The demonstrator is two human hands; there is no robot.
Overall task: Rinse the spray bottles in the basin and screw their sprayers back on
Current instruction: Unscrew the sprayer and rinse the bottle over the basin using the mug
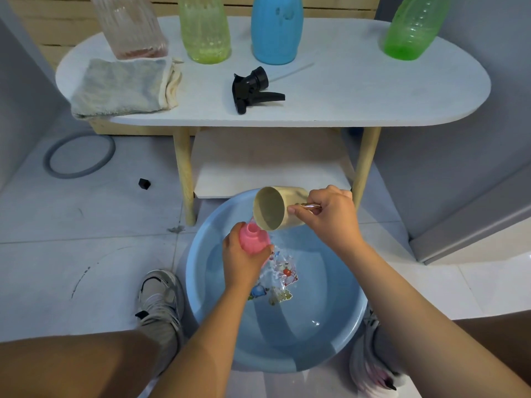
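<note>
Over the blue basin (339, 334) on the floor, my left hand (240, 261) grips a pink bottle (254, 238) with its neck open and no sprayer on it. My right hand (327, 216) holds a beige cup (273, 208) by its handle, tipped on its side with its mouth just above the bottle's neck. Water splashes in the basin below them. A black sprayer (253, 89) with its tube lies on the white table (373, 90). Behind it stand a clear bottle (130, 27), a light green bottle (204, 30), a blue bottle (275, 30) and a green bottle (413, 27).
A folded grey cloth (120, 87) lies on the table's left end. On the tiled floor are a grey ring (79, 156) and a small black cap (144, 183). My shoes flank the basin, one on the left (159, 300) and one on the right (373, 366).
</note>
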